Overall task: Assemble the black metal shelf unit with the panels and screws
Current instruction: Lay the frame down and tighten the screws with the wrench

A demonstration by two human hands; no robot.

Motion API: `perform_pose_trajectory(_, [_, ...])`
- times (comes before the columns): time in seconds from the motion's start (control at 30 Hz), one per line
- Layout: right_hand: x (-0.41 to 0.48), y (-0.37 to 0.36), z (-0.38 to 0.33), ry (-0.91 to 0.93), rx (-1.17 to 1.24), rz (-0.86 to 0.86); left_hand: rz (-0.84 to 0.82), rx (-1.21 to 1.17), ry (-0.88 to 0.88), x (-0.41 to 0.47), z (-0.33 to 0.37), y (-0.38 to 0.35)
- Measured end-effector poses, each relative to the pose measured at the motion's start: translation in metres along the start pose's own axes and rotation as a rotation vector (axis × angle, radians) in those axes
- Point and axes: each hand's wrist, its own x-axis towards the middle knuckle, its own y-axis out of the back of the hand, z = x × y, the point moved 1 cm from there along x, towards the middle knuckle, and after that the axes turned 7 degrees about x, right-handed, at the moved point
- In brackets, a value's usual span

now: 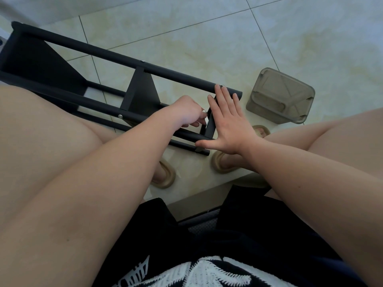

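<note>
Pinching a small silvery piece, the left hand works at the inner face of the end panel; screw or tool, I can't tell. Right hand lies flat, fingers straight, bracing that panel from outside. Shelf unit lies on its side on the tiled floor, tubes running away up-left. Left's nearer the fastening; grey tub sits close on the right

The pale tiled floor carries the black shelf, lying on its side. A grey see-through box stands near its end, and tan slippers sit closer in.
</note>
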Motion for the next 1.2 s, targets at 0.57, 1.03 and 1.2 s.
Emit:
perform_pose_trajectory(0.57, [0.0004,-0.0009,0.0003,0.003,0.003,0.004,-0.052,0.039,0.041,-0.0048,0.0046,0.0005])
perform_pose_trajectory(1.03, [-0.0006,-0.0002,0.0000,0.004,-0.014,-0.006,-0.101,0.047,0.099,-0.0029,0.0073,0.0002])
perform_pose_trajectory(1.2, [-0.0006,-0.0007,-0.0003,0.002,-0.003,-0.007,-0.126,0.057,0.115,-0.0044,0.0079,-0.0001])
